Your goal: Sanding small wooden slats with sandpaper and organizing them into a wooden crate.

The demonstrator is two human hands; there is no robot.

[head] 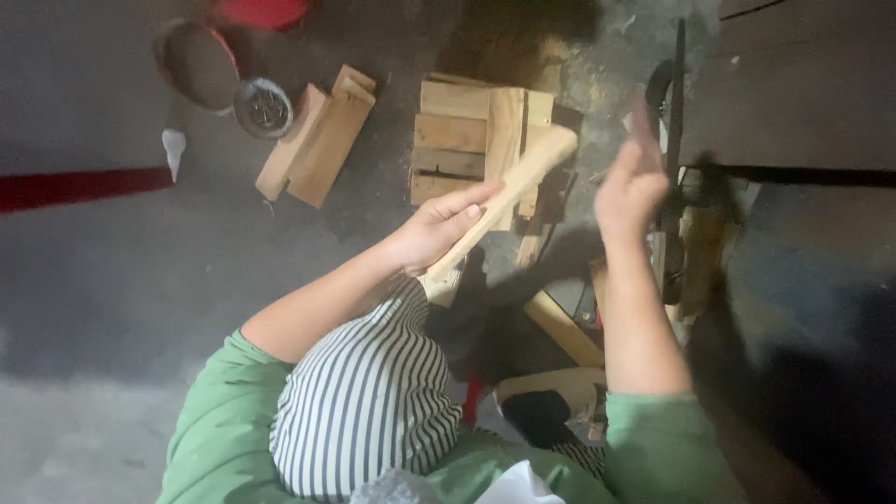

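Left hand [439,229]: yours, closed around the lower part of a long pale wooden stick [509,191]. The stick runs up and away from that hand at a slant, its far end over the wood pile. Its near end shows just below your grip, above your striped knee [373,392].

Right hand [633,182]: yours, raised to the right of the stick and apart from it, fingers up and loosely together, holding nothing that shows. It is blurred, so the exact finger spread cannot be told.

Stack of short wooden blocks [453,140]: on the floor just beyond your left hand, several pieces laid side by side and crosswise. The stick's far end lies over its right edge in this view; whether it touches cannot be told.

Pair of wooden offcuts [317,140]: well to the left of the left hand, lying at an angle, touching each other.

Round metal tin [263,107]: beside those offcuts, further left; contents too small to tell.

Dark upright tool or frame [674,121]: just right of your right hand; kind unclear.

Slanted wooden plank [560,327]: below and between your forearms.

State of work: one stick in hand, not set down anywhere; the stacked pieces lie untouched; no cut, joint or mark on the stick is visible.
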